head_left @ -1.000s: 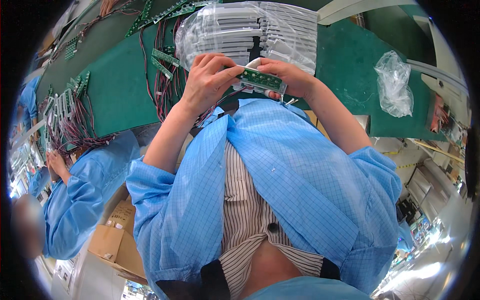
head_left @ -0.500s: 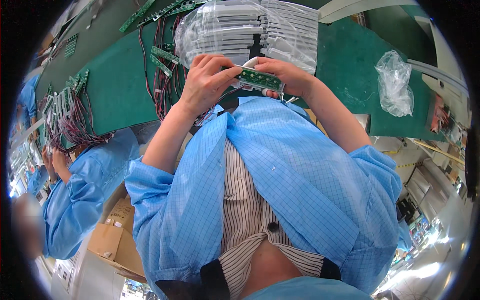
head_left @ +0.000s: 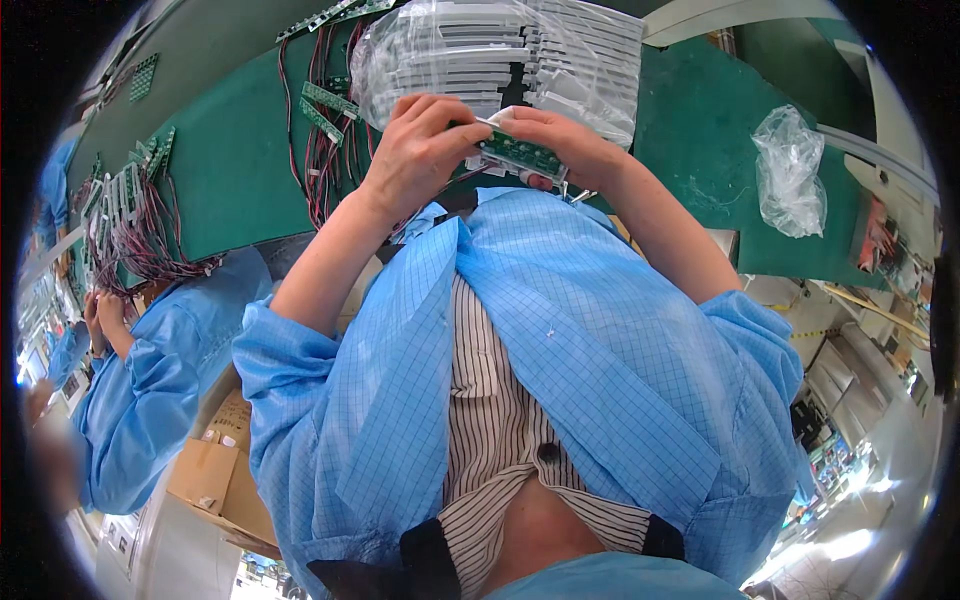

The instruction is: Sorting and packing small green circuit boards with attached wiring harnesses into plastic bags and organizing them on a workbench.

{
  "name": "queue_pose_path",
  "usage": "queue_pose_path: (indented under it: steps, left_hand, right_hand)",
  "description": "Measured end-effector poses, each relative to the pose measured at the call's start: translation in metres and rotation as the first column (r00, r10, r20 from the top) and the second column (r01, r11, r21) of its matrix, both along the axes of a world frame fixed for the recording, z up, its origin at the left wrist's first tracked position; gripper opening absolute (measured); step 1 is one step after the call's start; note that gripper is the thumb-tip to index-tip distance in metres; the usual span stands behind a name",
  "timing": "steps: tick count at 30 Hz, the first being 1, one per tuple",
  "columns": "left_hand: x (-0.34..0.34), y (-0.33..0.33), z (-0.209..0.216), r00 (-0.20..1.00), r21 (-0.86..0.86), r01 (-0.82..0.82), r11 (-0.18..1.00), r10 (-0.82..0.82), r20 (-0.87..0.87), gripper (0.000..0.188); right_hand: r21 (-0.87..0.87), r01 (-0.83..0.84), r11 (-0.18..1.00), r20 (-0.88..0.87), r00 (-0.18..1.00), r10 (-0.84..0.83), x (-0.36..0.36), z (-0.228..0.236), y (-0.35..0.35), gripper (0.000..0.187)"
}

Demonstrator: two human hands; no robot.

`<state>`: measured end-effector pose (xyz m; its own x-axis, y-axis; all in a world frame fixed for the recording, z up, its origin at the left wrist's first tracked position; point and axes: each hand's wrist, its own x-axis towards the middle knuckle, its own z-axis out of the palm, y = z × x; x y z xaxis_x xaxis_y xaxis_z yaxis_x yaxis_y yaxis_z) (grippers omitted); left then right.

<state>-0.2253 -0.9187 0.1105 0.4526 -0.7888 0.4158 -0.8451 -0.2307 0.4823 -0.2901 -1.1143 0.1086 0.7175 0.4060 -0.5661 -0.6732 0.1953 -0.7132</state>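
Holds board [head_left: 525, 154] at twelve o'clock, between left grip [head_left: 425, 147] and right grip [head_left: 578, 150], by near edge of tabletop [head_left: 690, 160] and just past smock [head_left: 610, 330]. Tilts board with green face toward camera. Clamps left grip on board's left end, pressing thumb and fingers in close. Clamps right grip on board's right part, showing one fingertip below lower edge. Can't tell exact finger placement behind board.

Note shiny tips [head_left: 582, 196] near board's right end, toward four o'clock from it; too small to identify. Note stack [head_left: 578, 75] of pale parts past both grips, at twelve o'clock, under clear film [head_left: 385, 70].

See cables [head_left: 318, 175], red and dark, between ten and eleven o'clock, lying beside small boards [head_left: 330, 100]. See crumpled clear bag [head_left: 790, 175] on tabletop at two o'clock, well apart from right grip.

See second bunch [head_left: 150, 240] of cables between nine and ten o'clock, near hands [head_left: 108, 312] of co-worker [head_left: 150, 390] in blue. See carton [head_left: 215, 475] at eight o'clock, below tabletop level.
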Motion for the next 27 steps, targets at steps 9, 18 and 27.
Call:
queue_pose_path:
  steps: [9,18,27]
  left_hand:
    - [0.002,0.013,-0.001,0.682,-0.161,-0.336,0.928,0.122,-0.721,0.047]
    - [-0.012,0.013,-0.021,0.193,-0.134,-0.511,0.849,-0.038,-0.980,0.026]
    - [-0.029,0.008,-0.026,0.279,-0.156,-0.509,0.846,-0.009,-0.960,0.025]
  right_hand:
    - [-0.040,0.064,0.997,0.275,0.960,-0.050,-0.006,-0.005,-0.004,0.024]
    - [-0.305,0.070,0.950,0.486,0.869,0.091,-0.008,-0.016,0.007,0.020]
    - [-0.562,0.084,0.823,0.441,0.872,0.212,-0.001,-0.016,0.020,0.027]
